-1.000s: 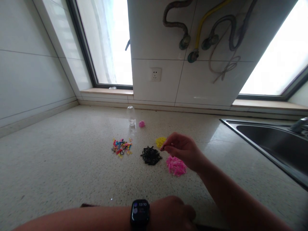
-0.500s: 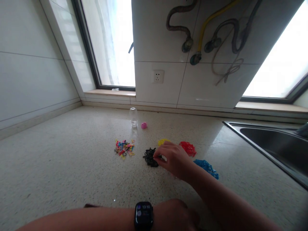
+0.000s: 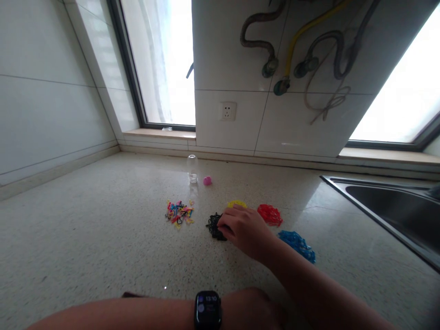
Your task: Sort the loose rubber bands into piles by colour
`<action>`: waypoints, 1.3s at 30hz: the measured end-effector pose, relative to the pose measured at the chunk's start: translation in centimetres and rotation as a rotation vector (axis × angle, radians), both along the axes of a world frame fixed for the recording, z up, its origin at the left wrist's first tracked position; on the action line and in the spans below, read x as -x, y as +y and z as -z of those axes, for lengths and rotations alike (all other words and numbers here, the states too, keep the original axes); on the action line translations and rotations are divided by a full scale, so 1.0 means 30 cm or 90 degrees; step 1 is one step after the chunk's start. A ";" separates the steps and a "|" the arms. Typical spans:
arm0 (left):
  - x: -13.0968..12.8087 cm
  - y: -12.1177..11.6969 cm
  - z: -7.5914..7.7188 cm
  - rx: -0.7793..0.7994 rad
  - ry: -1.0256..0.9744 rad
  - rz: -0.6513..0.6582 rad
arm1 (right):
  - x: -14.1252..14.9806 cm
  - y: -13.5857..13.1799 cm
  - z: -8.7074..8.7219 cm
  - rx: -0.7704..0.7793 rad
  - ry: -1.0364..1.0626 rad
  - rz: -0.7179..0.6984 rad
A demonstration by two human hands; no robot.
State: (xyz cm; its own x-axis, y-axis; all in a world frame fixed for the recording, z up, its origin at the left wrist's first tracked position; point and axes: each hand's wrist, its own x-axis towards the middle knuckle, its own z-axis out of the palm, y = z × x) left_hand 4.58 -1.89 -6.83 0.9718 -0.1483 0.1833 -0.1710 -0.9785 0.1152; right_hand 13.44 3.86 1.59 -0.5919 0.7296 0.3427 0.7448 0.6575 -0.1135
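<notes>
Holds right hand (image 3: 245, 231) low at black pile (image 3: 213, 227), below frame centre, with fingertips (image 3: 223, 223) narrow, likely to suit small pieces, but cannot tell of any piece between them, nor state of left hand (image 3: 249, 308) at bottom edge.

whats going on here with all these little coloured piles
A person has their right hand down at the black pile, fingers bunched over its edge; whether they grip a piece is hidden. The left hand, below a watch, rests near the counter's front. Yellow, red and blue piles lie around the right hand. A mixed-colour pile sits to the left, with a clear bottle behind it.
</notes>
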 end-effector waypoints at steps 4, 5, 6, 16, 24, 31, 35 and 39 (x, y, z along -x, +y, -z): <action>0.013 -0.010 0.000 -0.028 -0.019 -0.017 | -0.040 0.010 -0.003 0.036 0.132 0.017; 0.017 -0.012 -0.002 -0.036 -0.030 -0.018 | -0.055 0.015 -0.005 0.034 0.158 0.032; 0.020 -0.014 -0.006 -0.045 -0.044 -0.023 | -0.071 0.020 -0.007 0.028 0.180 0.050; 0.054 -0.031 -0.060 -0.092 -0.065 -0.037 | -0.356 0.124 -0.053 -0.104 0.320 0.319; 0.066 -0.034 -0.046 -0.079 -0.103 -0.026 | -0.592 0.276 0.106 0.105 0.447 0.336; 0.052 -0.025 -0.060 -0.049 -0.098 -0.025 | -0.612 0.311 0.145 0.189 0.462 0.347; 0.053 -0.021 -0.078 -0.014 -0.037 -0.034 | -0.623 0.330 0.167 0.197 0.444 0.319; 0.080 -0.012 -0.114 0.012 -0.051 0.001 | -0.636 0.348 0.185 0.200 0.427 0.323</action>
